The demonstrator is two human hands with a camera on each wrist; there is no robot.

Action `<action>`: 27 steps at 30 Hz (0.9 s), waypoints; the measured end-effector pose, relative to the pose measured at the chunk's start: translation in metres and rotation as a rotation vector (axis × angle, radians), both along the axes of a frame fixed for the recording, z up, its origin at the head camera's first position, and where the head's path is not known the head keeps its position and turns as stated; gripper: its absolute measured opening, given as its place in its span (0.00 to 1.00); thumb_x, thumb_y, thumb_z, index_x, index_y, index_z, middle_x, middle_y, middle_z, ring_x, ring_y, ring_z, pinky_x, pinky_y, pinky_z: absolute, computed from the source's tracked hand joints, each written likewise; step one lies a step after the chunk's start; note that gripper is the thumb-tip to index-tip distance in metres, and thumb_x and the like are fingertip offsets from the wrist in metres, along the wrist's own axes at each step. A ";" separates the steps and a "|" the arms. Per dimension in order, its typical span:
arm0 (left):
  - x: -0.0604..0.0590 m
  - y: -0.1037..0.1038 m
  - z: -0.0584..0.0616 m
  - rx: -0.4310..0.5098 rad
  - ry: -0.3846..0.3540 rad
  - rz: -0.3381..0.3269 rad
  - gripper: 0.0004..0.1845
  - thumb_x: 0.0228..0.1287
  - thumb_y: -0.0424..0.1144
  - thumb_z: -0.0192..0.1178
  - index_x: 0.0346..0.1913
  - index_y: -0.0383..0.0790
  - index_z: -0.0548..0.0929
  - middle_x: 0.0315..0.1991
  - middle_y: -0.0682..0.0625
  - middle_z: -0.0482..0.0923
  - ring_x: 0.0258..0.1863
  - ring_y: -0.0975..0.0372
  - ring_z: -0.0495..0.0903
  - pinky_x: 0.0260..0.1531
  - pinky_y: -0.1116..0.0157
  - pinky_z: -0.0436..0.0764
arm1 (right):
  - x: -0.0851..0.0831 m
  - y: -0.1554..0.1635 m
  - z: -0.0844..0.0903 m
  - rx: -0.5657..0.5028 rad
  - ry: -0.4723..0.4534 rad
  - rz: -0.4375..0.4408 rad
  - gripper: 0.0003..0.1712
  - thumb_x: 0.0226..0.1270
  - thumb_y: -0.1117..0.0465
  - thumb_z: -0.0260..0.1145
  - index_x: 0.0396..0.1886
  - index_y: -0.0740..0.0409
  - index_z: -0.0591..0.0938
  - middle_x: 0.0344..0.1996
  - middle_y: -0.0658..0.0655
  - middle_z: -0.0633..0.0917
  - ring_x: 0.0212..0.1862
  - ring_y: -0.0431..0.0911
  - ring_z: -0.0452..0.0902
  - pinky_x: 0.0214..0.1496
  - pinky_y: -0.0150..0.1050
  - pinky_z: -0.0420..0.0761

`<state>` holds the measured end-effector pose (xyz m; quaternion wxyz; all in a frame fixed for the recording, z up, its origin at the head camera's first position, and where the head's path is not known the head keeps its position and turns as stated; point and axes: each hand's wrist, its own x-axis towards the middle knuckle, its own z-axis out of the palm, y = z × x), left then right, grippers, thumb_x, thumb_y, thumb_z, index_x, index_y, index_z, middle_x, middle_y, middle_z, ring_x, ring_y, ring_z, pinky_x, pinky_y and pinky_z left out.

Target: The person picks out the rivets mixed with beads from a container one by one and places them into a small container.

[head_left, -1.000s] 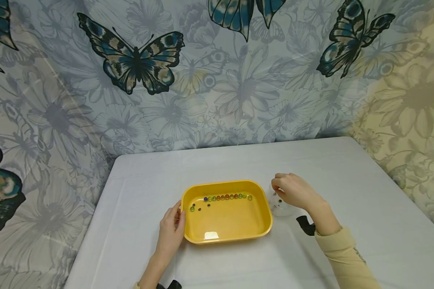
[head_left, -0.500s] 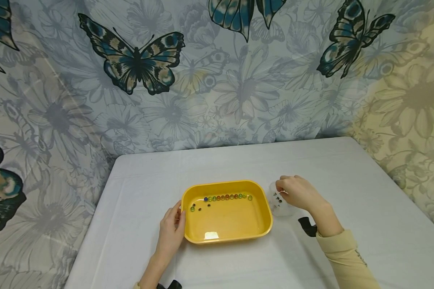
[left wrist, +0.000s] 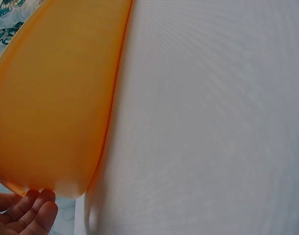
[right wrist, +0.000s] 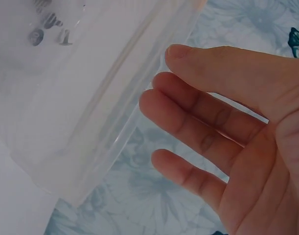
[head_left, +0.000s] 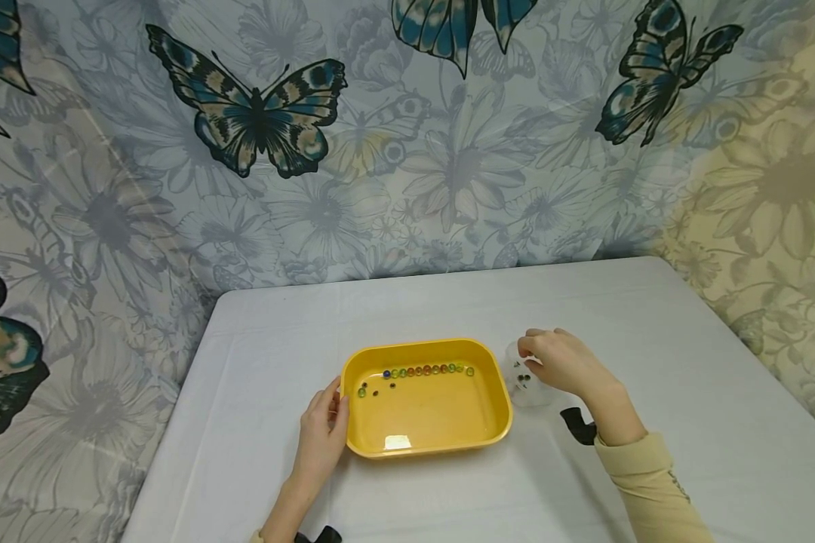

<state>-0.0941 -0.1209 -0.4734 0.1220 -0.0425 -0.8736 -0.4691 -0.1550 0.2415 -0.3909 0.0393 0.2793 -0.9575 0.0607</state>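
A yellow tray [head_left: 428, 415] lies on the white-covered table. Inside, a row of small blue, green and orange glassy beads [head_left: 427, 370] runs along its far side. Below the row's left end are a green bead [head_left: 362, 392] and several tiny dark pieces [head_left: 375, 393]. My left hand [head_left: 324, 426] holds the tray's left end, fingertips [left wrist: 46, 196] against the outer wall. To the tray's right, my right hand [head_left: 564, 362] grips the rim of a clear plastic container [right wrist: 90, 122], thumb and fingers at its edge. Small dark pieces [right wrist: 35, 36] show blurred within the container.
The white tablecloth [head_left: 278, 362] extends round the tray to the table's edges. Behind the table hangs a flower-patterned fabric backdrop [head_left: 462, 173] with large butterflies. Black bands [head_left: 577, 426] are at both wrists.
My right hand has shifted slightly right with the container's rim, then held there. The dark pieces inside the container have moved about. My left hand and the tray have stayed still.
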 end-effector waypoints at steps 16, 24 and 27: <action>0.000 -0.001 -0.002 -0.011 0.023 -0.007 0.20 0.67 0.33 0.52 0.59 0.27 0.71 0.33 0.49 0.72 0.32 0.63 0.71 0.33 0.70 0.77 | 0.000 -0.007 0.009 -0.033 0.024 0.024 0.09 0.48 0.71 0.71 0.25 0.56 0.80 0.24 0.48 0.77 0.26 0.42 0.72 0.40 0.54 0.77; -0.001 -0.002 -0.003 -0.013 0.034 -0.016 0.19 0.68 0.33 0.51 0.59 0.27 0.71 0.33 0.49 0.72 0.32 0.63 0.71 0.33 0.70 0.77 | -0.002 -0.016 0.014 -0.017 0.043 0.039 0.08 0.50 0.69 0.71 0.25 0.55 0.79 0.24 0.47 0.76 0.25 0.40 0.69 0.36 0.45 0.76; -0.001 -0.002 -0.003 -0.011 0.039 -0.017 0.19 0.68 0.33 0.51 0.59 0.27 0.71 0.32 0.49 0.72 0.32 0.63 0.71 0.32 0.70 0.77 | -0.003 -0.021 0.016 -0.009 0.041 0.050 0.08 0.51 0.68 0.71 0.26 0.55 0.79 0.24 0.47 0.76 0.25 0.39 0.68 0.33 0.40 0.73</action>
